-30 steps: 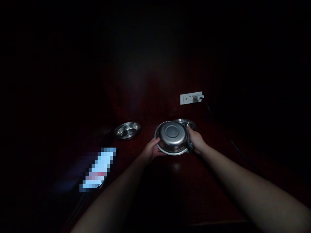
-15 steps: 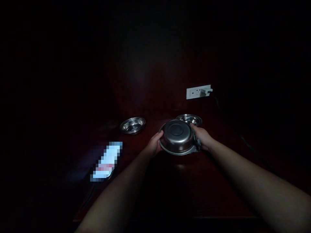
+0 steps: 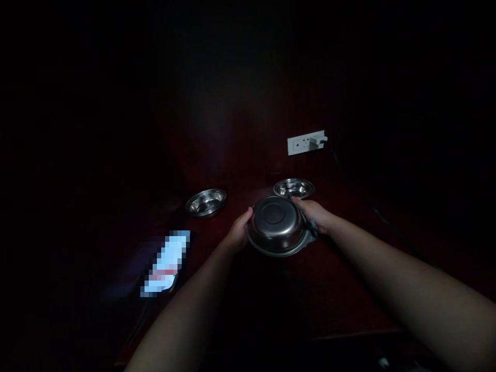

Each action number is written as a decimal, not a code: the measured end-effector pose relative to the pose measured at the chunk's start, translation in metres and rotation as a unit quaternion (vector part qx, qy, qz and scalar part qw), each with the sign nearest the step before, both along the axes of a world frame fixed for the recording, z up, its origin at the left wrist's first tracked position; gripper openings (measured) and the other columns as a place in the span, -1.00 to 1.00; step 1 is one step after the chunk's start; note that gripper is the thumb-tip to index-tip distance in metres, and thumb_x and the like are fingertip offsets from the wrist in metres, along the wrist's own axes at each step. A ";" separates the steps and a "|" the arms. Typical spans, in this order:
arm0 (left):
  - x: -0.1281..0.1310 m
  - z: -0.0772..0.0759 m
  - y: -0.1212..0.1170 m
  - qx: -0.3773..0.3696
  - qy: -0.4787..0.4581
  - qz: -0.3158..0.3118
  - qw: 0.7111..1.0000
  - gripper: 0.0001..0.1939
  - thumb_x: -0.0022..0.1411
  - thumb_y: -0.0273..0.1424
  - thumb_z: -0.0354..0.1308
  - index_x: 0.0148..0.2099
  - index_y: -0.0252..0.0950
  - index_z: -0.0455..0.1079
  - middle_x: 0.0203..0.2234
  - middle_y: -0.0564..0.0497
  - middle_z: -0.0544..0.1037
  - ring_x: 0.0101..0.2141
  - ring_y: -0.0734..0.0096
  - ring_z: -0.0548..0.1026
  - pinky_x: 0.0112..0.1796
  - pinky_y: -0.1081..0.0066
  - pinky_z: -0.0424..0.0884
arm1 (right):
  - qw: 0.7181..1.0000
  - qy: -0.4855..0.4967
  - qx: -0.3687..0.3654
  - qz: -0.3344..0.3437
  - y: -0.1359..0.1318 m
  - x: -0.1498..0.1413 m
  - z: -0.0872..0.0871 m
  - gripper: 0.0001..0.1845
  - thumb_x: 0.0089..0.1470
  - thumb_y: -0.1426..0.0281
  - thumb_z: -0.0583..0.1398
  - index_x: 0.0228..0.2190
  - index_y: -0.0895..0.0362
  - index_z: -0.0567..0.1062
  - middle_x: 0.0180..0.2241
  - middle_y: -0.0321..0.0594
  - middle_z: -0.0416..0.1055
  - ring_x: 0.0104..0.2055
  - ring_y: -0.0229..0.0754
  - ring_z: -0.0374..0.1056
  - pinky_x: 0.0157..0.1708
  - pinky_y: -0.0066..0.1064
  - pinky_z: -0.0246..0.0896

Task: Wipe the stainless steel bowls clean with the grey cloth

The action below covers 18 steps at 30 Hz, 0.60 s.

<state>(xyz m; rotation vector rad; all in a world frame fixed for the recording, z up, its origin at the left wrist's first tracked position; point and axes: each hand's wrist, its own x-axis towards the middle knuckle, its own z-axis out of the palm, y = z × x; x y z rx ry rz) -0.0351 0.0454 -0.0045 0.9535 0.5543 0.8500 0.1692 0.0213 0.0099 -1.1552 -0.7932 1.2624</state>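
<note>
A shiny steel bowl [image 3: 277,225] is held upside down above the dark red table, its base facing up. My left hand [image 3: 239,232] grips its left rim, thumb on the outer wall and fingers hidden underneath. On the opposite side, my right hand [image 3: 314,214] is closed on a dark patterned cloth [image 3: 311,230] pressed against the bowl's right edge. Behind the held bowl stands another steel bowl [image 3: 296,188], upright and partly covered by it. To the left rests what looks like a small stack of steel bowls [image 3: 206,202], also upright.
A lit phone [image 3: 166,263], its screen blurred, lies at the left with a cable beside it. On the back wall is a white socket plate [image 3: 296,145] with a plug in it, and a dark cord runs down to the right. The surroundings are very dark.
The held bowl has tilted slightly, its base turned more toward me, and sits a bit lower in view. My whole view has shifted slightly, so the socket and the bowls appear further left.
</note>
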 end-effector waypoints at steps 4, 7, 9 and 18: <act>0.000 0.001 -0.002 0.011 0.009 0.018 1.000 -0.58 0.17 -0.18 -0.01 -0.10 -0.40 0.40 -0.27 -0.11 0.56 -0.17 0.21 0.49 -0.06 0.24 0.33 | 0.998 0.005 -0.034 0.048 0.000 0.000 0.001 -0.76 -0.01 0.29 0.19 -0.53 0.21 0.48 -0.69 -0.20 0.43 -0.59 -0.19 0.38 -0.57 -0.45 0.30; 0.000 -0.001 -0.001 0.016 0.018 0.036 0.999 -0.61 0.16 -0.18 0.02 -0.15 -0.41 0.42 -0.29 -0.12 0.56 -0.18 0.20 0.49 -0.08 0.25 0.34 | 0.998 0.000 -0.041 0.053 0.000 0.000 0.002 -0.75 -0.01 0.28 0.18 -0.53 0.21 0.49 -0.66 -0.17 0.45 -0.58 -0.18 0.39 -0.57 -0.45 0.30; 0.000 -0.002 0.000 0.020 0.019 0.041 0.999 -0.62 0.14 -0.18 0.03 -0.19 -0.41 0.43 -0.29 -0.12 0.56 -0.17 0.21 0.49 -0.09 0.27 0.34 | 0.998 -0.007 -0.042 0.052 0.000 0.000 0.002 -0.75 0.00 0.28 0.17 -0.54 0.20 0.49 -0.65 -0.17 0.46 -0.58 -0.19 0.38 -0.58 -0.46 0.29; 0.002 -0.007 0.003 0.037 0.006 0.065 0.997 -0.62 0.13 -0.23 0.08 -0.08 -0.37 0.38 -0.26 -0.09 0.55 -0.18 0.27 0.48 -0.10 0.32 0.34 | 0.999 -0.009 -0.024 0.041 0.001 0.000 -0.001 -0.76 -0.02 0.28 0.19 -0.56 0.19 0.48 -0.70 -0.22 0.42 -0.63 -0.23 0.34 -0.61 -0.49 0.25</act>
